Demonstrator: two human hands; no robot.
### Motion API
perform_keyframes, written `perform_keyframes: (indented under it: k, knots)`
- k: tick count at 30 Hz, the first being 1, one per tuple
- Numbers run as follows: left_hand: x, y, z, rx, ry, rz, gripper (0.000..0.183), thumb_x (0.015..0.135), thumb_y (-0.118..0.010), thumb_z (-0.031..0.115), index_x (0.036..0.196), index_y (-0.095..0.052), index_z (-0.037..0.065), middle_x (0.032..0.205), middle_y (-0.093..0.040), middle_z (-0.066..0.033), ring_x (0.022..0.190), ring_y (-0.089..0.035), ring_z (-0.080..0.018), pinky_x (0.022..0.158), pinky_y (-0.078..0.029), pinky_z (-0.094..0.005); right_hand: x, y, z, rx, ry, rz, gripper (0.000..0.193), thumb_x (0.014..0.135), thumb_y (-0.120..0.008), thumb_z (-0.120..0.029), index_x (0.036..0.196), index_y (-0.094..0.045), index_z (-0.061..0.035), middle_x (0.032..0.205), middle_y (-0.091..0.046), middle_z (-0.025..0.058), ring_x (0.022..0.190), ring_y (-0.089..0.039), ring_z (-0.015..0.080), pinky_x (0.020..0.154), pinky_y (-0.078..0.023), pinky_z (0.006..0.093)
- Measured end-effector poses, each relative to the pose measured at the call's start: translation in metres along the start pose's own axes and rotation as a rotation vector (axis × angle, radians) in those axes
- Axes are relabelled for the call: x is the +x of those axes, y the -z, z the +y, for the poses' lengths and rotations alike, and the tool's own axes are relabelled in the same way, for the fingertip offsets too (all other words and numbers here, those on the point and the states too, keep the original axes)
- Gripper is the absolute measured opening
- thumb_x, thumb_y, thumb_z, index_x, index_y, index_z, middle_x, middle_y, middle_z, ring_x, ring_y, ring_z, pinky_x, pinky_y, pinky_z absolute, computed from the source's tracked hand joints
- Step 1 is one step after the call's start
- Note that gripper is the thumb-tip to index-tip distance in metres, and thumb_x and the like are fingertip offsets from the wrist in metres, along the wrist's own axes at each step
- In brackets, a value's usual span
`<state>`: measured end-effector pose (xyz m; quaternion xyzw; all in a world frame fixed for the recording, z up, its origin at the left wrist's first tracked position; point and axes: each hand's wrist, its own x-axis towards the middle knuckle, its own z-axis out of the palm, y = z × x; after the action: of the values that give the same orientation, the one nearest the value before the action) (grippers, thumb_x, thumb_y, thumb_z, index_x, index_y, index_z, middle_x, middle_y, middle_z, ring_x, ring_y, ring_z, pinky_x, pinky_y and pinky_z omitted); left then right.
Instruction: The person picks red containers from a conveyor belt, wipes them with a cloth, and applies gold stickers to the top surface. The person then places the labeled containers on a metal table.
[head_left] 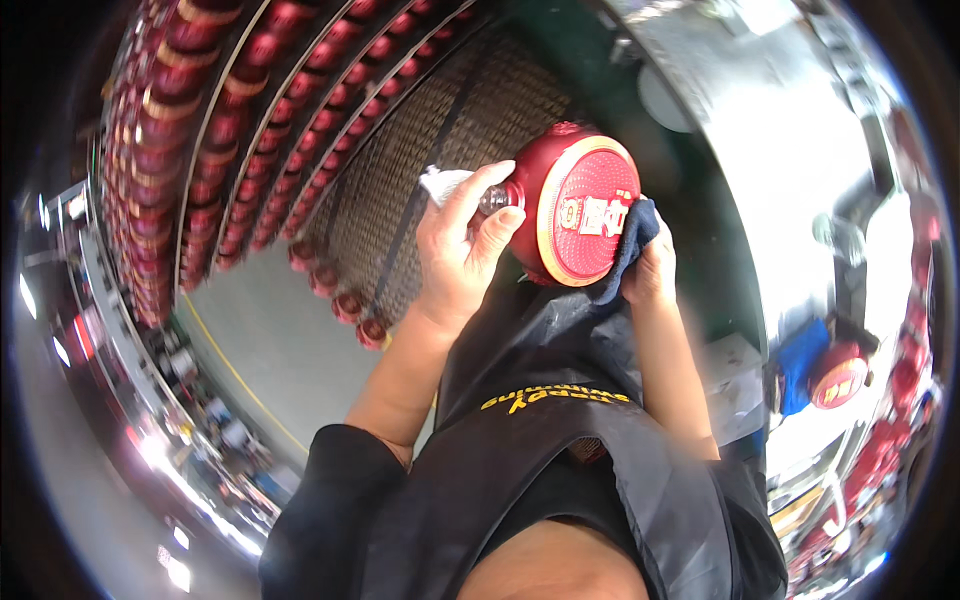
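A round, flat red bottle (580,205) with a gold-rimmed face is held up in front of me, its clear neck pointing left. My left hand (462,245) grips the neck end and also pinches a scrap of white paper or cloth (440,182). My right hand (652,270) presses a dark blue cloth (628,248) against the bottle's right and lower edge. A dark apron (560,430) with yellow lettering hangs below both forearms.
Several rows of matching red bottles (215,130) run along conveyor lanes at the upper left, beside a woven mesh belt (440,120). A shiny metal panel (800,200) at the right mirrors the bottle and cloth. Grey floor with a yellow line (240,380) lies lower left.
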<state>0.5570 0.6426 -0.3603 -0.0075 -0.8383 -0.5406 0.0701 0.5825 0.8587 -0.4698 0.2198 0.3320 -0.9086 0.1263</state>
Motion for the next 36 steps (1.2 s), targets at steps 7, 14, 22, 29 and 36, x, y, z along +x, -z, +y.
perform_keyframes:
  k: [7, 14, 22, 29, 36]
  knots:
    - [-0.073, 0.081, -0.064, -0.123, 0.332, 0.026, 0.023, 0.090, -0.072, 0.007, 0.111, -0.064, 0.002, 0.090, -0.067, -0.0050, 0.073, -0.064, -0.0095, 0.064, -0.051, -0.0264, 0.003, -0.002, 0.084, -0.310, -0.208, -0.107, 0.073, 0.088, -0.072, -0.044, 0.141, -0.047, -0.0008, 0.133, -0.058, 0.0145, 0.120, -0.059, 0.0296, 0.108, -0.045, 0.0457]
    - [-0.159, 0.184, -0.195, 0.034, 0.220, 0.221, 0.022, 0.088, -0.074, 0.021, 0.100, -0.064, 0.006, 0.079, -0.064, -0.0125, 0.068, -0.064, -0.0320, 0.061, -0.050, -0.0399, 0.006, -0.040, 0.252, -0.523, -0.506, -0.014, 0.069, 0.095, -0.055, -0.054, 0.143, -0.048, -0.0039, 0.140, -0.054, 0.0109, 0.127, -0.052, 0.0286, 0.109, -0.042, 0.0435]
    - [-0.256, 0.337, -0.486, 0.525, 0.412, 0.271, 0.025, 0.095, -0.062, 0.033, 0.101, -0.060, 0.009, 0.084, -0.061, -0.0139, 0.072, -0.064, -0.0326, 0.063, -0.052, -0.0442, -0.001, -0.012, 0.370, -0.880, -0.691, -0.133, 0.068, 0.091, -0.060, -0.053, 0.136, -0.056, -0.0021, 0.109, -0.070, 0.0169, 0.093, -0.063, 0.0221, 0.089, -0.051, 0.0378]
    - [-0.278, 0.478, -0.720, 0.877, 0.717, 0.392, 0.027, 0.096, -0.061, 0.035, 0.107, -0.060, 0.010, 0.099, -0.065, -0.0204, 0.087, -0.069, -0.0392, 0.074, -0.057, -0.0487, -0.008, 0.026, 0.388, -0.974, -0.727, 0.077, 0.062, 0.096, -0.052, -0.048, 0.136, -0.055, 0.0001, 0.105, -0.066, 0.0177, 0.089, -0.061, 0.0234, 0.084, -0.052, 0.0363]
    - [-0.280, 0.560, -0.849, 0.909, 0.824, 0.495, 0.036, 0.095, -0.061, 0.034, 0.125, -0.056, 0.014, 0.112, -0.068, -0.0181, 0.111, -0.063, -0.0368, 0.096, -0.048, -0.0486, -0.011, 0.036, 0.416, -1.002, -0.693, 0.219, 0.061, 0.095, -0.055, -0.050, 0.131, -0.059, -0.0012, 0.102, -0.067, 0.0165, 0.088, -0.063, 0.0237, 0.082, -0.055, 0.0376]
